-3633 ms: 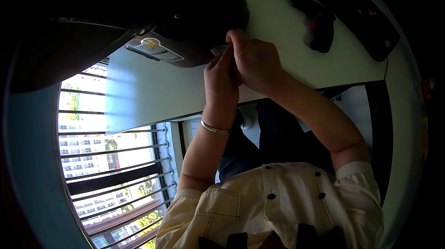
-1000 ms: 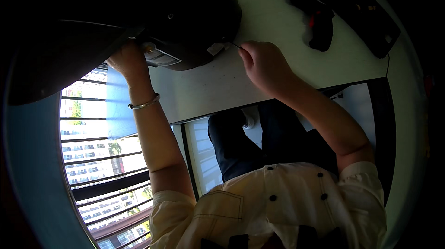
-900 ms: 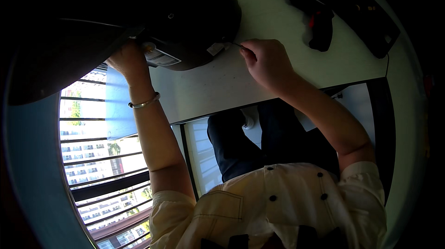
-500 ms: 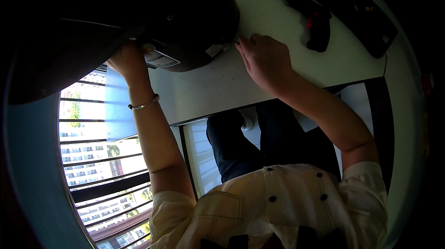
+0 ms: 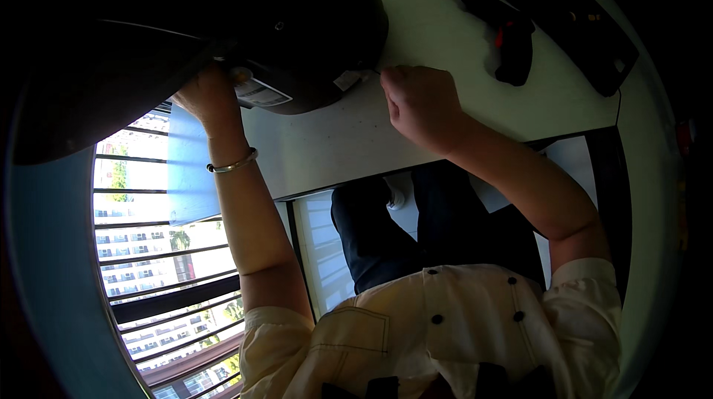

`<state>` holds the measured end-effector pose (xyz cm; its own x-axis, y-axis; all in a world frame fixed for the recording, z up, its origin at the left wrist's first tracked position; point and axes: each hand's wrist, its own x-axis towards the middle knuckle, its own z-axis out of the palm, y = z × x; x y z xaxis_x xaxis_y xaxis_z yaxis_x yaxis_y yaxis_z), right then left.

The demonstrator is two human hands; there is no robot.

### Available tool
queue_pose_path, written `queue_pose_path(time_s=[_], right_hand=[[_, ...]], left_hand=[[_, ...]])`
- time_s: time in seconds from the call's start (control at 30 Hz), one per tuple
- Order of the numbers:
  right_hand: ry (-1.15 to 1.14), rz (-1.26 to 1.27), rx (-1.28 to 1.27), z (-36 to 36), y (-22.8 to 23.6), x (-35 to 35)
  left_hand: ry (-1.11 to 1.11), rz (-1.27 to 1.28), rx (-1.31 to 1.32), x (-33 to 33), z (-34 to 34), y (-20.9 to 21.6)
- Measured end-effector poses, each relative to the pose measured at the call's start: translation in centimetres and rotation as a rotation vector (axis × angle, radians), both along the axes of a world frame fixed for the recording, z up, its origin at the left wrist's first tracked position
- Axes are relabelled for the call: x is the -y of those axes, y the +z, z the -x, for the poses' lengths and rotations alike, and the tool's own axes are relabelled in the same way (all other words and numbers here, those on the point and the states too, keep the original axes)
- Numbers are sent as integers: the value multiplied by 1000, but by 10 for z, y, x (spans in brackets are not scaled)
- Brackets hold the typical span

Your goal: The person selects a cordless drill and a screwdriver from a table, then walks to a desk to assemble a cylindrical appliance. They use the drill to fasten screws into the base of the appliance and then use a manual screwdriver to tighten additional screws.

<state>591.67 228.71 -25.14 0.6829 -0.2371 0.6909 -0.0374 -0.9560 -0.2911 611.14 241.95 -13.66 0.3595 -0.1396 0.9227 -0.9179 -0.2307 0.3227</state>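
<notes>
A large black rounded object (image 5: 319, 35) with a glossy shell fills the upper left and rests on the pale table. It bears a white label (image 5: 261, 91) and a smaller pale sticker (image 5: 347, 80). My left hand (image 5: 206, 100) reaches up against its near left side; its fingertips disappear behind the dark body. Just right of the object's lower edge, my right hand (image 5: 422, 104) is closed in a fist. A thin dark piece shows between its fingers and the object, too small to name. A bracelet (image 5: 232, 163) circles my left wrist.
A black cordless screwdriver (image 5: 501, 31) with red parts lies on the table (image 5: 416, 20) at the upper right. Beside it is a long black case (image 5: 572, 20) holding an orange-red item. Below left is a barred window (image 5: 152, 250); my legs are under the table's front edge.
My right hand has turned slightly, and its fingers are curled tighter into a fist. The left hand stays in place at the black object.
</notes>
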Motion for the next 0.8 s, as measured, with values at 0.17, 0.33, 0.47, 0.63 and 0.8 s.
queue_pose_path(time_s=[0.17,0.33,0.47,0.63,0.8], right_hand=[[17,486,19,5,2,12],[21,524,-16,3,2,18],[-60,121,-19,-2,7,11],[-49,-166,-8,-7,10,4],[-60,-385,-108,-10,17,1]], left_hand=[[45,-22,55,2,-2,1],[61,-42,51,0,-6,1],[46,-22,16,-2,-8,0],[24,-4,12,0,-7,1],[-22,-20,-27,-4,-8,0]])
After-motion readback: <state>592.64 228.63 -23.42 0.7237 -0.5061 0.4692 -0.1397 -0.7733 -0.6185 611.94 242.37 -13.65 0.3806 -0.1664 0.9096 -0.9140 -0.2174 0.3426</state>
